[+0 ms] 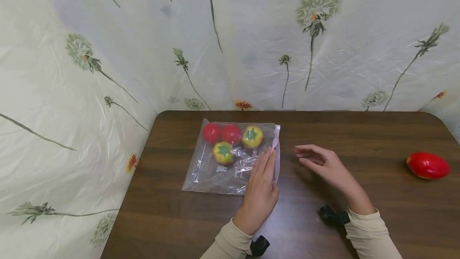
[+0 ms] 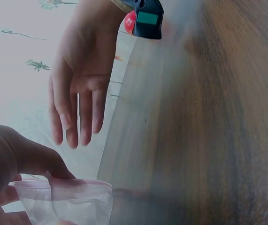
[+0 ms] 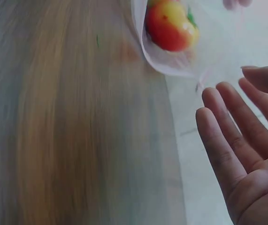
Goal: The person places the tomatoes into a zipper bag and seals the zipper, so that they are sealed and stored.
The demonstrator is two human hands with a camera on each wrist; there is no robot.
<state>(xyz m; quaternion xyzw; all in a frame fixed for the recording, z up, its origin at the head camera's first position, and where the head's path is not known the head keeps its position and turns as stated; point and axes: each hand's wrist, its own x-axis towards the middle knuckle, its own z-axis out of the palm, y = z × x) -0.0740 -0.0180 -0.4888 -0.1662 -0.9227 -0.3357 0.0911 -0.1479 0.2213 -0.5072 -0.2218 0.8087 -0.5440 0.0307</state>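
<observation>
A clear zip bag (image 1: pixel 212 177) lies on the brown table, its pinkish zip edge (image 1: pixel 277 171) on the right. Inside are two red round fruits (image 1: pixel 211 133) and two yellow-and-red tomato-like fruits (image 1: pixel 252 137) with green star-shaped tops. My left hand (image 1: pixel 259 195) holds the bag at its mouth, long fingers stretched along the zip side; in the left wrist view the thumb lies at the pink zip strip (image 2: pixel 89 183). Apart from the bag, to its right, my right hand (image 1: pixel 328 167) hovers over the table with relaxed fingers and nothing in it.
A glossy red oval fruit (image 1: pixel 427 166) lies at the right side of the table (image 1: pixel 359 131). A wall covering with a dandelion print (image 1: pixel 244 43) rises behind the table's back edge and along the left. Dark wrist devices (image 1: pixel 334 216) sit at both sleeves.
</observation>
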